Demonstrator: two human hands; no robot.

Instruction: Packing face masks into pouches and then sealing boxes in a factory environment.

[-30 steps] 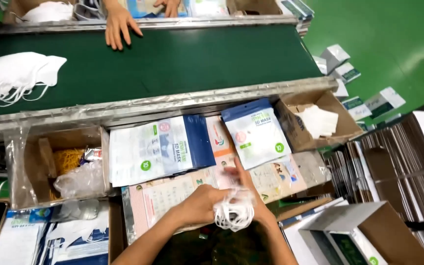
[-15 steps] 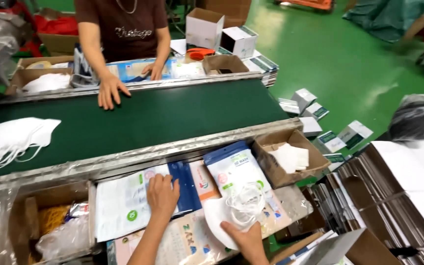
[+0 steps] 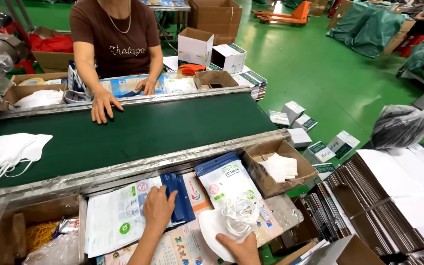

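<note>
Nearest the camera, we record the right hand at the bottom edge of the view, fingers clenched on the lower rim of a stack of white face masks, whose ear loops lie tangled on top. The masks sit above a flat packaging pouch with a blue top that lies on the work surface. Just to the left, our left hand rests palm down, fingers spread and released, on a pile of printed white and blue pouches; it presses on them and grips nothing. Under both piles we note more flat printed sheets. At the near left stands a cardboard box holding yellow bands and a clear plastic bag. To the right of the pouches an open brown carton holds folded white pieces. Further right, stacks of flattened cartons stand on edge. Beyond the metal rail runs a dark green conveyor belt, with a heap of white masks lying at its left end. Across the belt another person in a brown shirt stands with one hand laid on the belt's far edge and the other on printed pouches beside it. On the green floor behind we observe small boxes scattered near the belt's end, and an orange pallet truck well apart at the back.
</note>
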